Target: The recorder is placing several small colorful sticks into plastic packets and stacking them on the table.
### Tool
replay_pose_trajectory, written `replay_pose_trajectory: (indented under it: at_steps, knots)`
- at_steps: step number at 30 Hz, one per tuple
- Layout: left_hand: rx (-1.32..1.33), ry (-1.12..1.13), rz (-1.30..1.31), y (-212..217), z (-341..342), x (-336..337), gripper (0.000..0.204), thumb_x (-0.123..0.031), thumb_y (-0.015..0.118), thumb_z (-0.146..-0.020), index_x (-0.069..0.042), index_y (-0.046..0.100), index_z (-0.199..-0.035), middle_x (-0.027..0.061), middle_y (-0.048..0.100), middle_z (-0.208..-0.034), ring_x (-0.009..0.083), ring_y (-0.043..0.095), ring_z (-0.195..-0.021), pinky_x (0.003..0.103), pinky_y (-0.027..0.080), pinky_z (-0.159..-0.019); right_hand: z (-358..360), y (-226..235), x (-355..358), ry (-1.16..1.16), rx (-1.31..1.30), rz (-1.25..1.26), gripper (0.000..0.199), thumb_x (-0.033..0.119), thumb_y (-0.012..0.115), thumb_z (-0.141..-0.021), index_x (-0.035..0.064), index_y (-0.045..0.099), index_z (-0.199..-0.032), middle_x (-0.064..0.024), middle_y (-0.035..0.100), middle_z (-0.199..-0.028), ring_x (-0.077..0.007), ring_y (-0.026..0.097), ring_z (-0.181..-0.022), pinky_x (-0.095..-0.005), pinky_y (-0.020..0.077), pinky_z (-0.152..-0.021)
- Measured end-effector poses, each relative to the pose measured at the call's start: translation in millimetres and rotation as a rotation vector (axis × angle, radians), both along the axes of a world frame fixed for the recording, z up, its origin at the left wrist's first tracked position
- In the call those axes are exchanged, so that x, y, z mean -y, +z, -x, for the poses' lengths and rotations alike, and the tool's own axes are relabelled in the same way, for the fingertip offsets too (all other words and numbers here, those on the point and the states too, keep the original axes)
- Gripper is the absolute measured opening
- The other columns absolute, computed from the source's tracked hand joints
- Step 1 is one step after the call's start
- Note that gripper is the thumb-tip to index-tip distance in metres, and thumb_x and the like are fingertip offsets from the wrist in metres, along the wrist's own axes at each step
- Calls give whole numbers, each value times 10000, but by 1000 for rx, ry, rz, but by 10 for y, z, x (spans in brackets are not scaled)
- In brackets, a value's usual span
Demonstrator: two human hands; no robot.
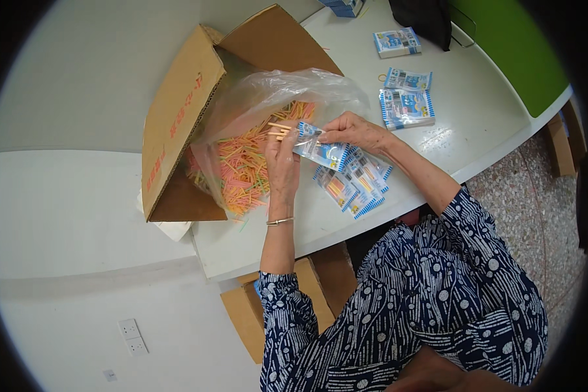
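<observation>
My left hand (282, 171) is closed around a few short pale-orange sticks (279, 128), whose ends poke out at its fingertips. Pinched at its upper edge by my right hand (356, 130), a small clear-and-blue plastic packet (325, 155) lies slanted beside the sticks. Whether the sticks' hidden ends are inside the packet, I cannot tell. Just beyond my left hand, a clear plastic bag (294, 83) holds a heap of pink, yellow, orange and green sticks (240, 166). Under and near my right wrist, several similar packets with sticks inside (359, 183) overlap on the white table (274, 238).
An open cardboard box (183, 124) lies on its side around the bag. At the far right sit stacks of blue-and-white packets (408, 108), a rubber band (382, 78) and a black bag (424, 19). Below the table's near edge stands another cardboard box (242, 317).
</observation>
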State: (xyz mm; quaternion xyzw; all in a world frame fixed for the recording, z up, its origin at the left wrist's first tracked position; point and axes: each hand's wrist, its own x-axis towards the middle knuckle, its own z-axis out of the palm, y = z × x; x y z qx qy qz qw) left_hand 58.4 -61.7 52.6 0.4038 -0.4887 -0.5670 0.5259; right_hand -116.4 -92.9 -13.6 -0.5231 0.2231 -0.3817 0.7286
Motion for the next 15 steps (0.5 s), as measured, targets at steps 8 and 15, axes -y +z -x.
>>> replay_pose_trajectory:
  at_steps: [8,15]
  knots:
    - [612,-95,216,103,-2,13,346,-293,368,-980,-31,520,-1148,128,573,-1126,183,546,-1008,297,426,-876,-47,-29,5,10,85,-51,240,206,646,-850,2,677,-972,-11,666,-816,-30,586,-676,-180,463,-587]
    - [746,-226,174,227,12,25,444,-341,337,-984,-7,473,-1242,107,547,-1153,210,513,-1057,301,383,-931,23,103,-44,76,122,-61,210,186,643,-850,6,677,-953,-16,660,-820,-27,582,-724,-186,465,-625]
